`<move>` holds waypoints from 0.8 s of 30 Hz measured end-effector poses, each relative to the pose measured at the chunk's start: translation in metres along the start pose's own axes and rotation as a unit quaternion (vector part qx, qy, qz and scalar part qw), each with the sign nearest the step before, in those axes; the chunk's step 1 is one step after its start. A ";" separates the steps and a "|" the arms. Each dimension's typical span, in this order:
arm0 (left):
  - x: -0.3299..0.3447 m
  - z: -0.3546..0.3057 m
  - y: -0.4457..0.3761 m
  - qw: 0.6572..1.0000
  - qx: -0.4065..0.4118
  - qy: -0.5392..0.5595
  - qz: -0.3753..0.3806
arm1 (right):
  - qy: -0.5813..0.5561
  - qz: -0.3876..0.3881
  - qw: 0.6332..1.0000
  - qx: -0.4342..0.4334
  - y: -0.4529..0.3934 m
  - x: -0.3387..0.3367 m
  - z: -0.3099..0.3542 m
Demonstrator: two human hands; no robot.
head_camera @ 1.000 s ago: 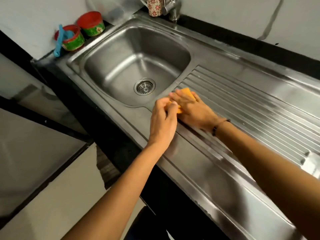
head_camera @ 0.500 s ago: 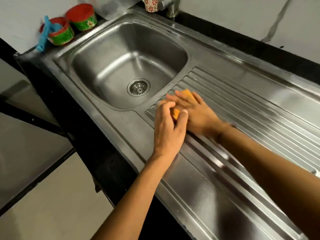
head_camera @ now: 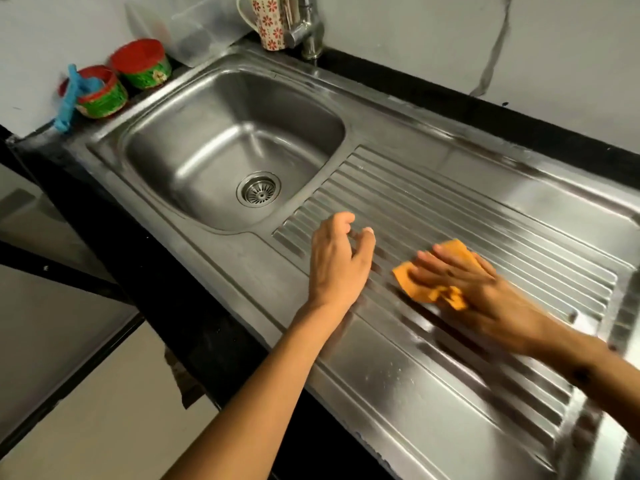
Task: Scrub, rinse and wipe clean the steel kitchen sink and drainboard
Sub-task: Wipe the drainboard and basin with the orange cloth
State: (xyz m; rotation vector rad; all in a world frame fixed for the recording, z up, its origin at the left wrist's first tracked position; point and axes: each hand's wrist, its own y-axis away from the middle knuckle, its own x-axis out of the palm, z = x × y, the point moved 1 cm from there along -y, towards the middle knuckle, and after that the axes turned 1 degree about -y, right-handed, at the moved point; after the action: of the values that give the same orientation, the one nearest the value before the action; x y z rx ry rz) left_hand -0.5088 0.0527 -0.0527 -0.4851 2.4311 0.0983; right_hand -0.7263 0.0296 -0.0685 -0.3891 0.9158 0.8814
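Observation:
The steel sink bowl (head_camera: 194, 140) with its round drain (head_camera: 258, 189) lies at the left. The ribbed drainboard (head_camera: 467, 216) stretches to the right. My right hand (head_camera: 485, 299) presses flat on an orange cloth (head_camera: 412, 282) on the drainboard ribs and looks motion-blurred. My left hand (head_camera: 337, 261) hovers just left of the cloth, fingers loosely curled and apart, holding nothing, over the near end of the ribs beside the bowl.
A steel tap (head_camera: 308, 29) and a flowered mug (head_camera: 268, 20) stand behind the bowl. Two red-and-green tubs (head_camera: 142, 65), one holding a blue tool (head_camera: 71, 98), sit at the back left. A black counter edge (head_camera: 194, 306) runs along the front.
My right hand has slid the orange cloth to the right along the ribs. My left hand has let go of the cloth and stays near the bowl's edge.

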 end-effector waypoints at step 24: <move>0.015 0.002 -0.054 0.993 0.101 -0.058 0.015 | 0.030 -0.019 0.999 0.007 -0.026 -0.025 -0.026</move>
State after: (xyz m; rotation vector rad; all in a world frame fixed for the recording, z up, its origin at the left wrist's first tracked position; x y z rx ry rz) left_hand -0.4991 -0.0024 -0.0608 -0.3419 2.3037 -0.1039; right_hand -0.7266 -0.0147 -0.0642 -0.4206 0.9664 0.8321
